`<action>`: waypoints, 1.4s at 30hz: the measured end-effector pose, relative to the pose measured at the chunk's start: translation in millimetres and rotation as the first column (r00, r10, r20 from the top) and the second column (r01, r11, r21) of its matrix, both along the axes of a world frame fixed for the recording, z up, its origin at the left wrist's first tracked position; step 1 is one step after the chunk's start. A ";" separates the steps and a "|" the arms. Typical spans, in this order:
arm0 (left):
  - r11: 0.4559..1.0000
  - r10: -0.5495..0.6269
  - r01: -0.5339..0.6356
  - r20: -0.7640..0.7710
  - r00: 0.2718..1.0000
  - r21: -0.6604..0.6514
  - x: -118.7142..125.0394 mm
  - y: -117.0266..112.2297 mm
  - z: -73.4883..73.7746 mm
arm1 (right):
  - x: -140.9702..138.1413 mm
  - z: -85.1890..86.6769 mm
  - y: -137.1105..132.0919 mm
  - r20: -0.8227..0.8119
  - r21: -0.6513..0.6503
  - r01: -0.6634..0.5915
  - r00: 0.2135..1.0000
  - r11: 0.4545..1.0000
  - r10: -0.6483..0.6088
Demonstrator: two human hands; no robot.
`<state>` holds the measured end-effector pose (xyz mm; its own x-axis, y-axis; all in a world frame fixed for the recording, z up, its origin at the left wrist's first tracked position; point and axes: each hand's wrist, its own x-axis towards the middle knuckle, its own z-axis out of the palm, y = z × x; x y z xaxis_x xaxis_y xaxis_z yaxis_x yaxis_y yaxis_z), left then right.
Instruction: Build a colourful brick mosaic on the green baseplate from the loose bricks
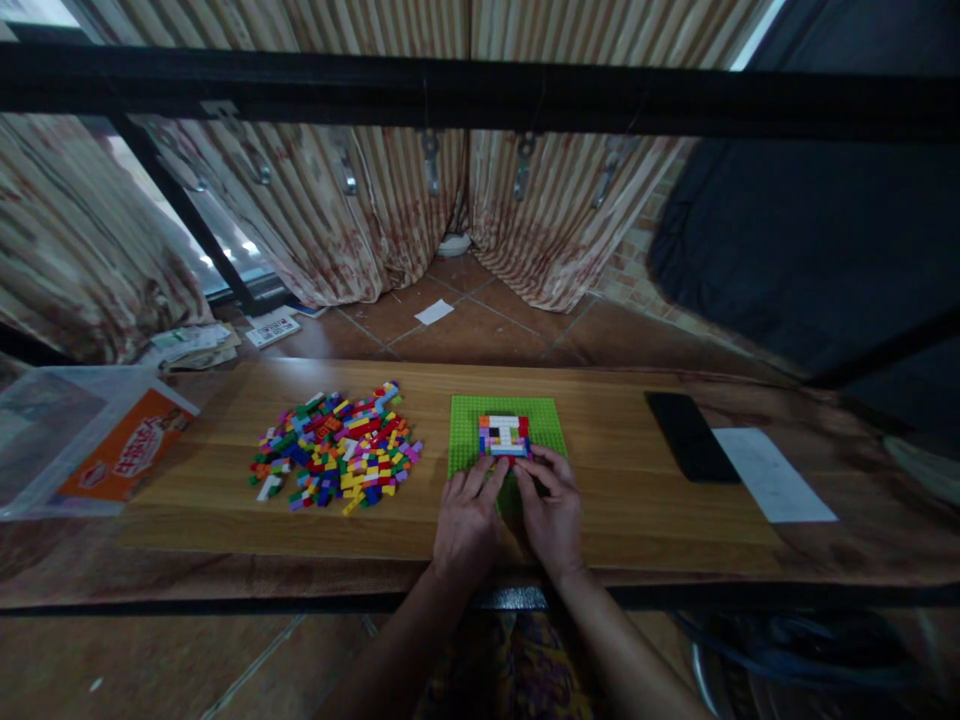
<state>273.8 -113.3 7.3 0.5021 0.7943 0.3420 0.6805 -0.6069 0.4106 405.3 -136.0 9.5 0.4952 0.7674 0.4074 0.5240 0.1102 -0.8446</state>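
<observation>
A green baseplate (551,412) lies on the wooden board, with a small block of toy bricks (504,425) built on it in white, orange, red, purple, blue and black. My left hand (469,515) rests at the near left corner of this block, its fingers bent together against the bricks. From the near right, my right hand (553,505) closes thumb and fingers at the block's edge. A bit of red brick (512,460) shows between the fingertips of both hands. What else lies under the fingers is hidden.
A loose heap of coloured bricks (337,445) spreads over the wooden board (615,530) on the left. Farther left stands a clear plastic box (45,385) with an orange label. On the right are a black phone-like slab (691,437) and a white sheet (776,475).
</observation>
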 end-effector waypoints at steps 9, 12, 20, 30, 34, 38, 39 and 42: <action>0.999 -0.025 0.025 0.011 1.000 0.021 0.6 0.0 -0.8 | 0.5 -2.5 0.2 0.004 -0.016 0.010 1.000 1.000 -0.010; 0.999 -0.031 0.031 0.001 1.000 0.015 1.2 0.0 -0.4 | 0.1 -2.4 0.8 0.035 -0.031 0.027 0.999 0.999 -0.026; 0.999 -0.030 0.030 -0.010 1.000 0.016 2.1 -0.6 0.7 | -0.1 -2.7 1.0 0.052 -0.033 0.034 0.998 0.999 -0.032; 0.999 -0.013 0.014 -0.016 1.000 0.042 3.1 -0.2 3.5 | -1.9 -2.2 0.6 0.063 -0.024 0.053 0.997 0.998 -0.051; 0.999 -0.008 0.009 -0.032 0.999 0.043 3.0 -0.4 4.8 | -1.6 -1.6 0.3 0.063 -0.021 0.051 0.997 0.998 -0.050; 0.999 0.002 0.000 -0.066 0.998 0.041 3.7 -1.8 7.2 | -1.7 0.3 -0.1 0.062 -0.014 0.054 0.997 0.998 -0.053; 0.999 0.005 -0.002 -0.074 0.997 0.035 3.9 -2.2 8.1 | -1.7 0.8 -0.2 0.060 -0.013 0.055 0.997 0.998 -0.055; 1.000 0.015 -0.014 -0.081 0.997 0.022 4.4 -2.8 10.2 | -1.7 2.1 0.3 0.038 -0.024 0.055 0.998 0.998 -0.054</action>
<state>278.2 -116.1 17.5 0.5174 0.7947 0.3174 0.7198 -0.6047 0.3408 403.5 -135.7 11.5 0.5215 0.7497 0.4075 0.5598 0.0599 -0.8265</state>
